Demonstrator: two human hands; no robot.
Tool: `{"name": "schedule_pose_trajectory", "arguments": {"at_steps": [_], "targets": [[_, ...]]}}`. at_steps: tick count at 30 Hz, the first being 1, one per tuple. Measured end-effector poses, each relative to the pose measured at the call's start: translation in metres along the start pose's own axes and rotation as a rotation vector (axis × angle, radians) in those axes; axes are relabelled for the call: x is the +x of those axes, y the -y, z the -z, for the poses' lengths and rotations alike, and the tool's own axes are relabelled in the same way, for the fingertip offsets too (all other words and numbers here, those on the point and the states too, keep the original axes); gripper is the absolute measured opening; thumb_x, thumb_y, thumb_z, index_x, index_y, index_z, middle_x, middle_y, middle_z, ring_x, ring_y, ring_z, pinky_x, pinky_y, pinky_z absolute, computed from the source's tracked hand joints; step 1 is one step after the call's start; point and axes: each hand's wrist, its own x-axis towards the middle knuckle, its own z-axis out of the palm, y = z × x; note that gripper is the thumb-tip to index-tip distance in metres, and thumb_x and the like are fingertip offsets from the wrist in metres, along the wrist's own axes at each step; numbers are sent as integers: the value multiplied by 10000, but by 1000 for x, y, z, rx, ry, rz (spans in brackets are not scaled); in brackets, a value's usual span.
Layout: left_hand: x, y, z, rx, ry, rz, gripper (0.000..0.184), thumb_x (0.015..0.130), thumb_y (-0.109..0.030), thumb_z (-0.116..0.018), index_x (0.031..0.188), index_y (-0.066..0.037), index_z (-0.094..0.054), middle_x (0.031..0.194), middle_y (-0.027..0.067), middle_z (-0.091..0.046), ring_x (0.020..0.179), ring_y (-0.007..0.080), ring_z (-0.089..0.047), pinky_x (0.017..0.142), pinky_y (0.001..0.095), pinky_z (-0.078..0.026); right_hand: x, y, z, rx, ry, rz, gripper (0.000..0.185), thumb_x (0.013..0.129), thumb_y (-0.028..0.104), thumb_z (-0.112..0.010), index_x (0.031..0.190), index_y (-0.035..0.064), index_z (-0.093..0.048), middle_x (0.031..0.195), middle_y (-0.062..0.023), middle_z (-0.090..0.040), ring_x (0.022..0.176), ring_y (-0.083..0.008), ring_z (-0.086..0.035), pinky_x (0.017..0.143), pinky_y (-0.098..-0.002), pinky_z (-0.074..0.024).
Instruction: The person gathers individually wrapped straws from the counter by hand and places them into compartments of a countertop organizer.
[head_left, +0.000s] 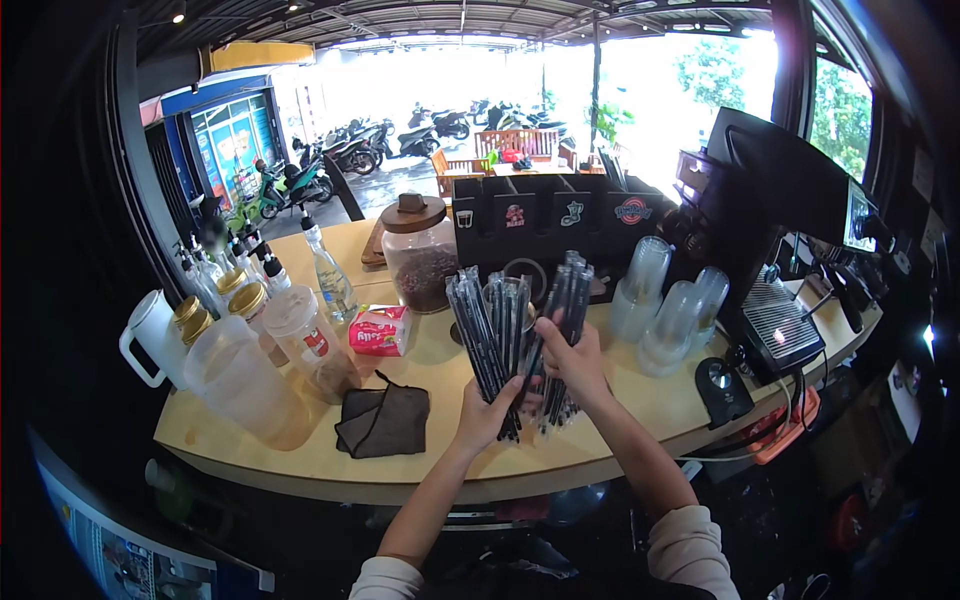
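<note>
Black straws in clear wrappers fill both of my hands above the counter. My left hand (487,418) is closed round the lower part of one bundle of straws (478,335), which fans out upward. My right hand (574,365) grips a second bundle of straws (572,285), its thumb lying across the front. The two bundles stand upright side by side, close together between the hands. Behind the left bundle, a round rim shows in part; what it belongs to is hidden.
A black divided organizer (540,225) stands behind, beside a wooden-lidded glass jar (418,262). Left are a red tissue pack (380,331), a dark folded cloth (383,418) and a plastic pitcher (240,375). Stacked clear cups (648,285) and an espresso machine (785,320) stand right.
</note>
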Motion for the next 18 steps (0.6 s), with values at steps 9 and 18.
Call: {"name": "schedule_pose_trajectory", "arguments": {"at_steps": [9, 18], "targets": [[41, 20, -41, 26, -33, -3, 224, 863, -135, -525, 994, 46, -507, 895, 165, -614, 721, 212, -633, 638, 291, -526, 19, 32, 64, 134, -157, 175, 213, 892, 253, -481, 804, 61, -450, 628, 6, -439, 422, -49, -381, 355, -182, -275], [52, 37, -89, 125, 191, 52, 254, 856, -46, -489, 1094, 43, -483, 985, 142, -594, 736, 209, -626, 679, 305, -519, 10, 54, 106, 28, -45, -35, 238, 768, 156, -661, 898, 17, -518, 536, 47, -435, 409, -4, -386, 379, -209, -452]]}}
